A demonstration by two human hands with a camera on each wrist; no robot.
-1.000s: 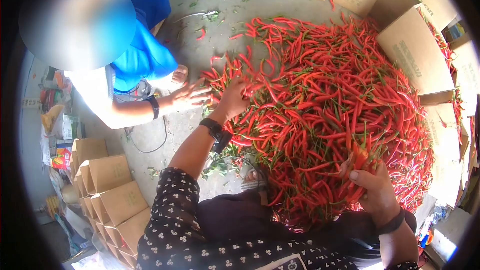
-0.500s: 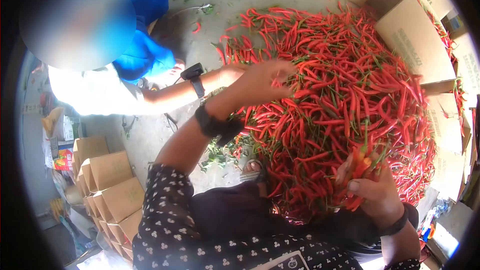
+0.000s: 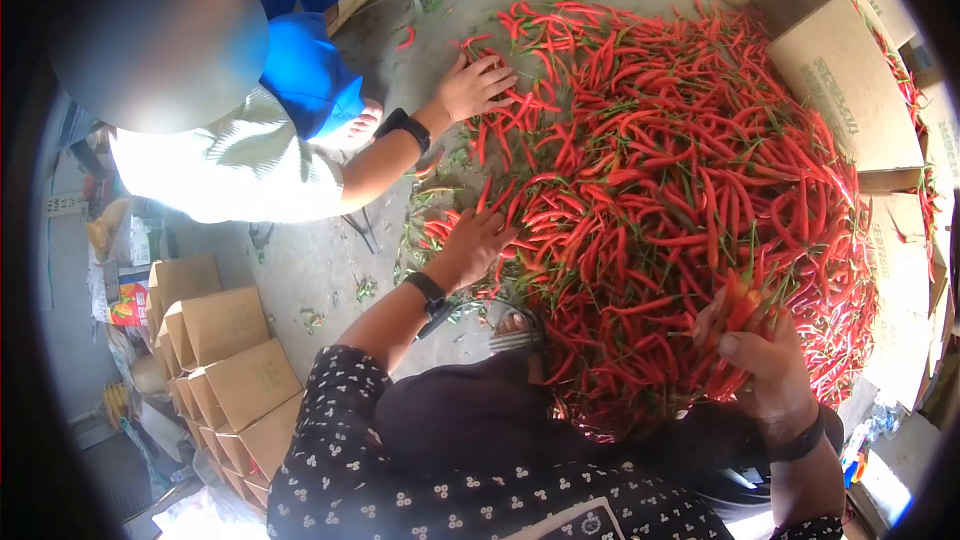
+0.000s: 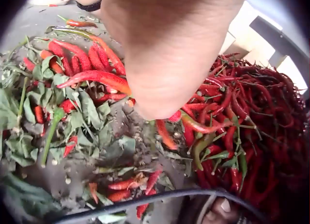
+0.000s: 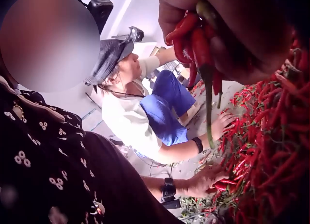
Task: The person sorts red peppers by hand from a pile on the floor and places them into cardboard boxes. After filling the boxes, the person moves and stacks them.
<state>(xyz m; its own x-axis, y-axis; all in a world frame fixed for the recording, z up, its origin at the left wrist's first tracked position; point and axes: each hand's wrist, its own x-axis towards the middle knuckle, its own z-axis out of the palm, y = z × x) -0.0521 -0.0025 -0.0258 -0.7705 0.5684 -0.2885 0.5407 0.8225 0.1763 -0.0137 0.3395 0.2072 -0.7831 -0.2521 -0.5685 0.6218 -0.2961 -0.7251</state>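
My left hand (image 3: 472, 250) reaches down at the near left edge of a heap of red chili peppers (image 3: 640, 180), fingers spread loosely over several of them. The left wrist view has the back part of that hand (image 4: 169, 54) covering its fingertips, with loose chili peppers (image 4: 89, 78) on both sides. Over the near right side of the heap, my right hand (image 3: 768, 365) grips a bunch of chili peppers (image 3: 742, 312). In the right wrist view, their green stems hang down from the curled fingers. Another person's hand (image 3: 477, 88) lies on chili peppers at the heap's far left edge.
Cardboard boxes (image 3: 845, 80) line the right side, some with chili peppers in them. Stacked boxes (image 3: 250, 380) stand at the left. Green leaves (image 4: 87, 112) and scraps litter the floor near my left hand. My sandalled foot (image 3: 515, 330) is close to the heap.
My left hand rose rightward over the heap, then came back down to its left edge. The other person's hand moved forward to the far edge. My right hand still holds its bunch.
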